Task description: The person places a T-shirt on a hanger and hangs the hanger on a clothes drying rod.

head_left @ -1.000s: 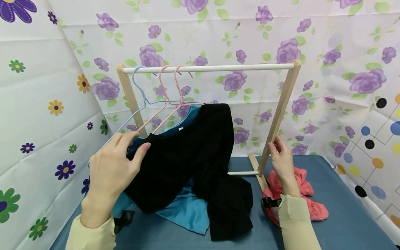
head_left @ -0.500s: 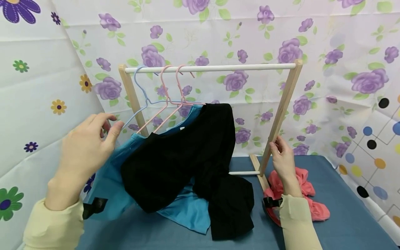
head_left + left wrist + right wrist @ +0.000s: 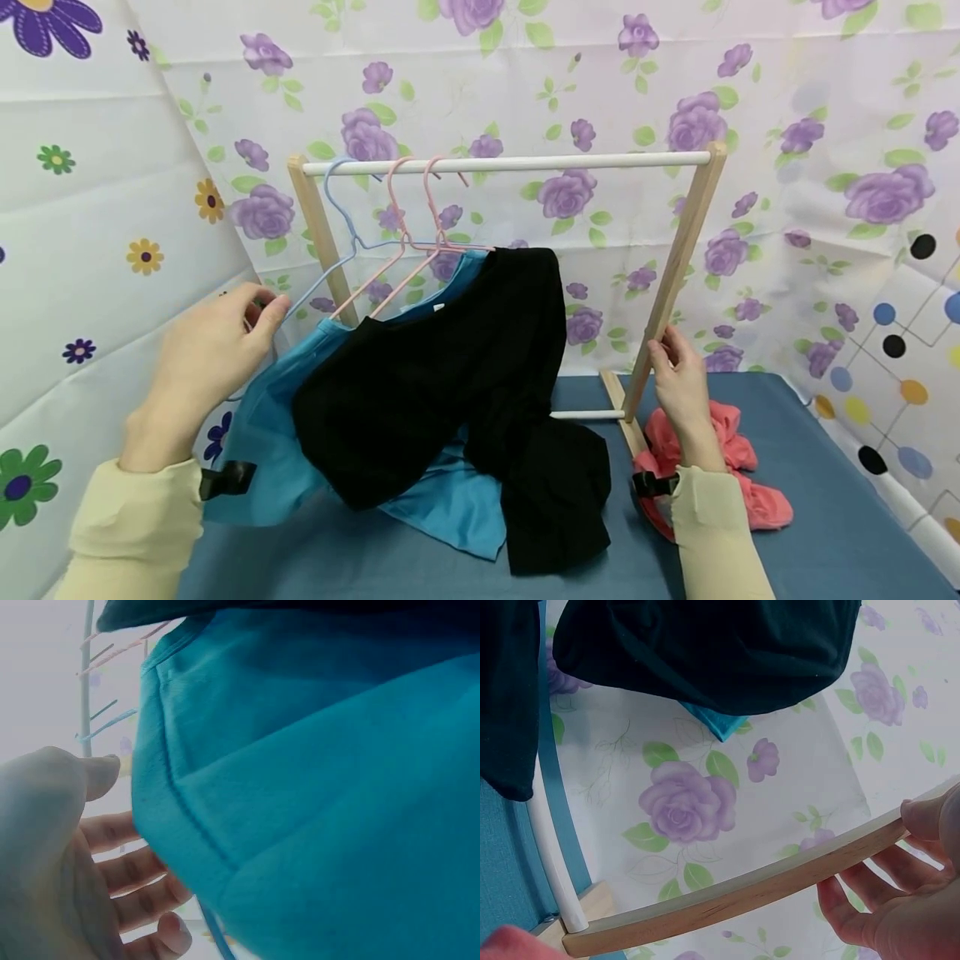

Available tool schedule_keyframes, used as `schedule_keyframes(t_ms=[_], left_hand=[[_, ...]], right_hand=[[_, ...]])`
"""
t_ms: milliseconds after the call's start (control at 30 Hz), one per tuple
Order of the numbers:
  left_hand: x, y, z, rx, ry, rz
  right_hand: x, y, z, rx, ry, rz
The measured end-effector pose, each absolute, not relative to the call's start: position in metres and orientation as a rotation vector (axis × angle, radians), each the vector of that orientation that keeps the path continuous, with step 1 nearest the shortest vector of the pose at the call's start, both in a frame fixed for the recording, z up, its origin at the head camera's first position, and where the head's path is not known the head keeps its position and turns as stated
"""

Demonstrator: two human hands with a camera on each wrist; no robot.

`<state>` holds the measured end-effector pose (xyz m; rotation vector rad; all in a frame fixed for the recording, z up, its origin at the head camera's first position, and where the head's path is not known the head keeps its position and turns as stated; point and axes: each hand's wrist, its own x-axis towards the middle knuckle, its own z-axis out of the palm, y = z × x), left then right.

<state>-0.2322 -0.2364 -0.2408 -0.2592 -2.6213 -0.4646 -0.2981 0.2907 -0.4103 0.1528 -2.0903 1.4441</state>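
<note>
Two hands flank the rack [image 3: 562, 162], left [image 3: 204, 354] loosely spread by a blue shirt [image 3: 270, 425], right [image 3: 684, 396] gripping its post [image 3: 678, 254].

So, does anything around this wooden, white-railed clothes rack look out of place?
Yes: the coral-pink fabric lies crumpled on the dark-blue cloth surface beside the rack, whereas the black fabric garment and the bright-blue fabric hang from it.

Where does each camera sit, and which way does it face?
On the head: facing forward and down at the clothes rack; left hand, right hand, sleeves show.
On the left wrist: facing the blue garment; left hand shows.
On the right wrist: facing the rack's right post; right hand shows, gripping it.
Head and right wrist views share the black garment.
</note>
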Motion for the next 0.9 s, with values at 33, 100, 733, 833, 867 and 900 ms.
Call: schedule_keyframes(t_ms=[33, 100, 733, 833, 867, 900], left_hand=[[-0.233, -0.236, -0.241, -0.259, -2.633, -0.466], [-0.234, -0.235, -0.242, -0.253, -2.660, -0.465], [-0.238, -0.237, -0.256, -0.330, -2.652, -0.564], [-0.239, -0.237, -0.258, -0.301, -2.615, -0.600], [-0.239, -0.237, -0.259, -0.290, -2.598, -0.613], [-0.239, -0.237, -0.260, -0.285, -2.580, -0.625]], right_hand=[[-0.298, 0.291, -0.410, 0.154, -2.090, 1.439], [-0.299, 0.292, -0.410, 0.161, -2.085, 1.434], [-0.297, 0.289, -0.409, 0.147, -2.087, 1.448], [-0.297, 0.289, -0.410, 0.148, -2.084, 1.446], [-0.297, 0.289, -0.410, 0.147, -2.083, 1.449], [-0.297, 0.290, -0.410, 0.145, -2.083, 1.449]])
